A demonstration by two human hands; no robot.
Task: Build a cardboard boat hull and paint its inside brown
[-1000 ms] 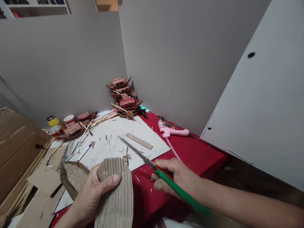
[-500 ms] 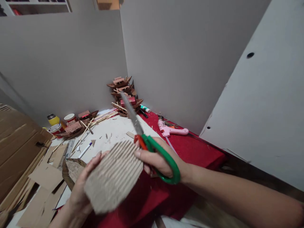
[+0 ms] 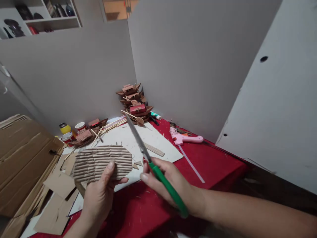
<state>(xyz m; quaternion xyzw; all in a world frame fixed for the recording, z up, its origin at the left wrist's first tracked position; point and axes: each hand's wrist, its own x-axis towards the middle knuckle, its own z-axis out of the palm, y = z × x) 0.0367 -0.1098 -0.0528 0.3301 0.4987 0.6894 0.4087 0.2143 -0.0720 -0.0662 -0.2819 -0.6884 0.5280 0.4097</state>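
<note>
My left hand point(image 3: 100, 191) grips a corrugated cardboard piece point(image 3: 99, 162) with clipped corners, thumb on top of the ridges. In my right hand point(image 3: 170, 185) is a pair of scissors point(image 3: 160, 178) with green handles, the blades pointing up and away, apart from the cardboard. Small cardboard offcuts point(image 3: 136, 165) lie on the white board point(image 3: 170, 145) just beyond my hands. A flat cardboard strip point(image 3: 154, 149) rests there too. Part of another brown piece shows beneath the held cardboard, mostly hidden.
Model boats point(image 3: 135, 102) are stacked in the far corner, with thin sticks point(image 3: 112, 127) beside them. A pink glue gun point(image 3: 185, 138) lies on the red cloth point(image 3: 220, 158) to the right. Cardboard sheets point(image 3: 59, 183) and a folded box point(image 3: 27, 158) fill the left. Paint pots point(image 3: 80, 127) stand behind.
My left hand has turned the cardboard so its ridges run sideways, and moved it up and left, away from my right hand. The scissors have shifted slightly lower.
</note>
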